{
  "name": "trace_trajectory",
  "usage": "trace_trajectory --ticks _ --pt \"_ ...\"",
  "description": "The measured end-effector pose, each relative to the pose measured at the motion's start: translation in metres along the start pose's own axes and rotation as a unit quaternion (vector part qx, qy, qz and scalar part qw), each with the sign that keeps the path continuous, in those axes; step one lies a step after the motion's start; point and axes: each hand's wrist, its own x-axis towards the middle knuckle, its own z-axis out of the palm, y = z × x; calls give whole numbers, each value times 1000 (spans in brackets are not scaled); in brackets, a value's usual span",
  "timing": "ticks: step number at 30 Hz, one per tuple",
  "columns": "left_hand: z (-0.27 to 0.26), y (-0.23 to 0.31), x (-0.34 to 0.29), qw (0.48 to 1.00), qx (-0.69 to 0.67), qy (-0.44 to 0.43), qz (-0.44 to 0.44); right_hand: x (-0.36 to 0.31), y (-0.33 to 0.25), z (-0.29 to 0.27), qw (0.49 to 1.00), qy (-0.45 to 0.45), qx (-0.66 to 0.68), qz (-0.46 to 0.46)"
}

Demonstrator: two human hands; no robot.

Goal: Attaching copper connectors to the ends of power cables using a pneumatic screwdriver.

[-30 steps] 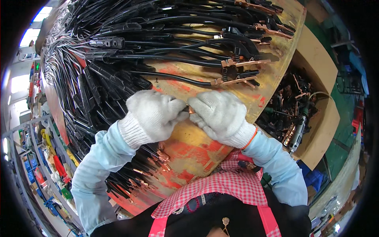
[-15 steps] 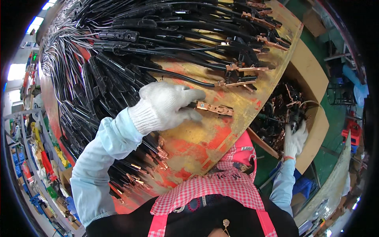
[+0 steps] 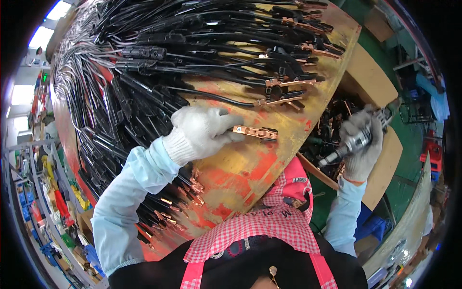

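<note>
Item one, largest: the worn yellow-and-red worktable (image 3: 269, 164), its upper half heaped with black cables (image 3: 159, 62) ending in copper clamps. Item two: my left hand (image 3: 204, 130), gloved, fingers curled shut on a copper clamp (image 3: 255, 132) that juts rightward from the fingertips, lying on the table. Item three: my right hand (image 3: 361, 142), fist closed round a dark-handled tool (image 3: 349, 144), above the parts box (image 3: 380, 82).

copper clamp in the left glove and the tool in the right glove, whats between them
In the head view, bare worn tabletop, then its edge and the open box of parts.
</note>
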Motion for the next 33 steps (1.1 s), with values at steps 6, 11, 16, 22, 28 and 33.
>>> trace_trajectory --ticks 6,11,16,22,28,33 --pt "12 3 1 998 50 -11 -44 0 73 121 983 -139 -49 -109" --pt "12 6 5 996 82 -16 -25 1 91 137 957 -274 -53 -77" --pt "15 3 3 997 71 -8 -24 2 104 138 956 -268 -66 -98" --pt "15 3 3 996 78 -10 -30 0 109 142 952 -265 -95 -118" --pt "17 6 2 998 55 6 -42 -7 112 147 938 -266 -164 -148" --pt "20 4 0 999 24 17 -46 -15 110 149 931 -276 -192 -141"
